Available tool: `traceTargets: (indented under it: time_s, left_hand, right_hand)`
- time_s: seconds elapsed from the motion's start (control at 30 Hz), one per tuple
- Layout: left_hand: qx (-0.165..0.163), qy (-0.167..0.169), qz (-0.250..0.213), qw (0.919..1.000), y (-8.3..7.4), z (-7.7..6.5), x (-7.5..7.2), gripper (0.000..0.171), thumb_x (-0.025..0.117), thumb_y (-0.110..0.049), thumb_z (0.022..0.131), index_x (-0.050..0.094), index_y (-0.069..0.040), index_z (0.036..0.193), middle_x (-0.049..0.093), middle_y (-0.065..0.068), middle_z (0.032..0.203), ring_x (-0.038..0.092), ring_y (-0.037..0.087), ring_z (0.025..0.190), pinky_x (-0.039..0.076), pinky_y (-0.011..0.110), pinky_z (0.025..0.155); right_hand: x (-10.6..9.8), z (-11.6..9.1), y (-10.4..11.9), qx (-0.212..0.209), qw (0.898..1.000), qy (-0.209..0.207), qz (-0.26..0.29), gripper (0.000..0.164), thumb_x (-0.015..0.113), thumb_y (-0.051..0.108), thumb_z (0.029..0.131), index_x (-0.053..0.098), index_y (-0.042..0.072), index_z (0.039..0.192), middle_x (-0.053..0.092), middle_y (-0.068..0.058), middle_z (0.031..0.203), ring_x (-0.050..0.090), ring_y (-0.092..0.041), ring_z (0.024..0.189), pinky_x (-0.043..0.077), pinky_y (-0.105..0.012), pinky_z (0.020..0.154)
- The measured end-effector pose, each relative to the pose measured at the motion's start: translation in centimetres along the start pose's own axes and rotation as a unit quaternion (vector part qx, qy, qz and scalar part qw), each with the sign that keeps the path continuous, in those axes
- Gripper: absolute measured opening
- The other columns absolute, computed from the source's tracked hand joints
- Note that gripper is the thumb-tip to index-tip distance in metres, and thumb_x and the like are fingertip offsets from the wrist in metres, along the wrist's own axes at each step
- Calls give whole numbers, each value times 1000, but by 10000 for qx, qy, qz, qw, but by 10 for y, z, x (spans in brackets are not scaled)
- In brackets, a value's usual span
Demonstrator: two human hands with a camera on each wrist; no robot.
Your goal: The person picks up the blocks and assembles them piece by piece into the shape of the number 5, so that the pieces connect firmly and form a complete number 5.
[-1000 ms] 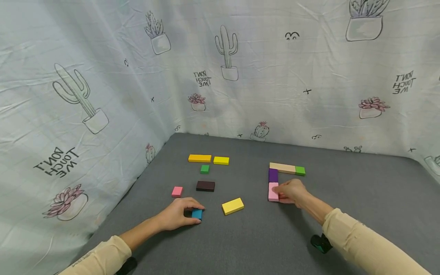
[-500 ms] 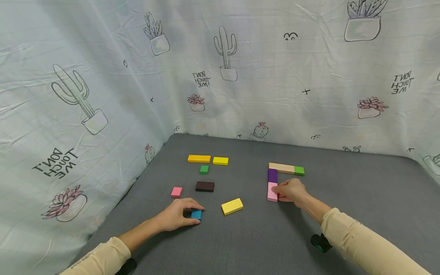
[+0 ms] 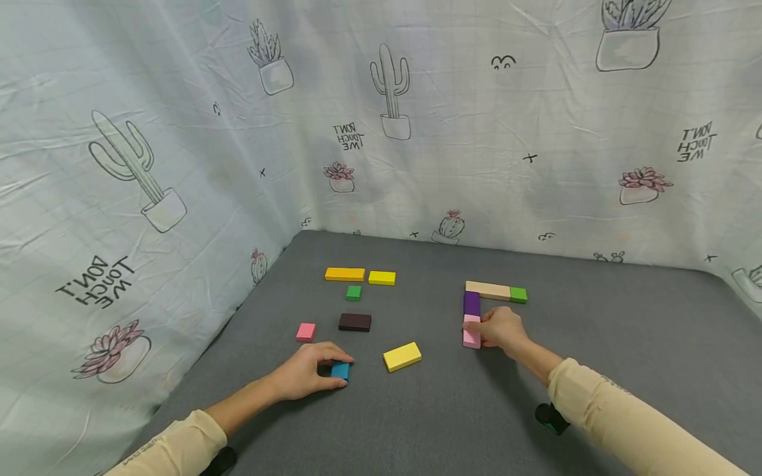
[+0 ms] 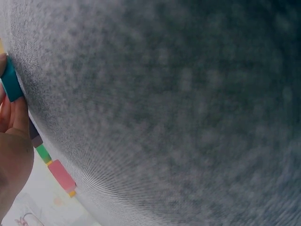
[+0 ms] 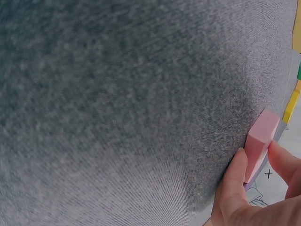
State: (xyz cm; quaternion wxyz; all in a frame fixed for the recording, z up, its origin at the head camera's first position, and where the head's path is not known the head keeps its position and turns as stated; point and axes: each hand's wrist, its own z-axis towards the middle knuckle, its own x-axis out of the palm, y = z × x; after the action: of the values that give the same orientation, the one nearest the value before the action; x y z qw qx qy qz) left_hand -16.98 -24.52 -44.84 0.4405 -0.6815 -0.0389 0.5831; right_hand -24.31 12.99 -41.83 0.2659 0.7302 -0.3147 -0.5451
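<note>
Thumb and fingers of my left hand point(image 3: 303, 373) pinch a small blue block point(image 3: 340, 371) at the near left of the table; the left wrist view shows the same blue block point(image 4: 11, 84) between them. My right hand point(image 3: 503, 328) holds a light pink block point(image 3: 471, 340), thumb on one side and fingers on the other in the right wrist view point(image 5: 263, 136). The pink block lies end to end with a purple block point(image 3: 471, 303). Beyond the purple one, a beige block point(image 3: 488, 290) runs to the right, and a light green block point(image 3: 518, 295) continues it.
A yellow block point(image 3: 402, 357) lies at an angle between the hands. Farther left are a dark brown block point(image 3: 354, 322), a coral pink one point(image 3: 306, 332), a green one point(image 3: 354, 293), an orange one point(image 3: 344, 274) and a smaller yellow one point(image 3: 382, 278). A printed curtain point(image 3: 452, 132) borders the grey table point(image 3: 387, 430).
My right hand has shifted slightly left and away from me, its thumb reaching further across the pink block. The left hand and the blocks have stayed in place.
</note>
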Motion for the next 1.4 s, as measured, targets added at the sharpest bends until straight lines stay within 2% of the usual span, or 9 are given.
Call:
traceTargets:
  time_s: [0.43, 0.63, 0.93, 1.17, 1.4]
  left_hand:
    - [113, -59, 24, 9999, 2, 0, 1, 36, 74, -29, 85, 68, -11, 116, 62, -5, 109, 56, 9, 95, 49, 28, 82]
    - [171, -96, 96, 9998, 2, 0, 0, 37, 74, -29, 84, 68, -11, 115, 62, -6, 108, 55, 9, 95, 49, 28, 81]
    - [28, 20, -60, 10000, 1, 1, -1, 36, 74, -28, 85, 68, -11, 116, 62, -6, 108, 56, 10, 97, 48, 29, 84]
    - [-87, 92, 0, 9999, 1, 1, -1, 37, 73, -31, 85, 68, -13, 116, 62, -5, 109, 55, 11, 99, 48, 29, 84]
    - [-131, 110, 25, 9999, 1, 1, -1, 37, 74, -30, 85, 68, -13, 116, 61, -5, 109, 55, 11, 98, 48, 29, 84]
  right_hand:
    - [-1, 1, 2, 93, 9999, -19, -89, 37, 71, 19, 85, 58, -13, 100, 61, -17, 88, 61, -22, 74, 53, -32, 65]
    - [-2, 0, 3, 126, 9999, -75, -89, 33, 71, 19, 85, 58, -10, 94, 60, -14, 84, 60, -19, 70, 52, -31, 63]
    - [-1, 0, 2, -50, 9997, -35, -220, 39, 71, 20, 86, 59, -14, 102, 63, -18, 89, 62, -22, 73, 54, -33, 65]
    - [-2, 2, 2, -12, 9998, 91, -197, 43, 70, 22, 87, 59, -14, 105, 63, -20, 94, 63, -23, 76, 54, -34, 66]
    - [-10, 3, 4, -58, 9999, 87, 107, 48, 67, 29, 89, 58, -15, 107, 64, -20, 91, 65, -24, 77, 55, -34, 67]
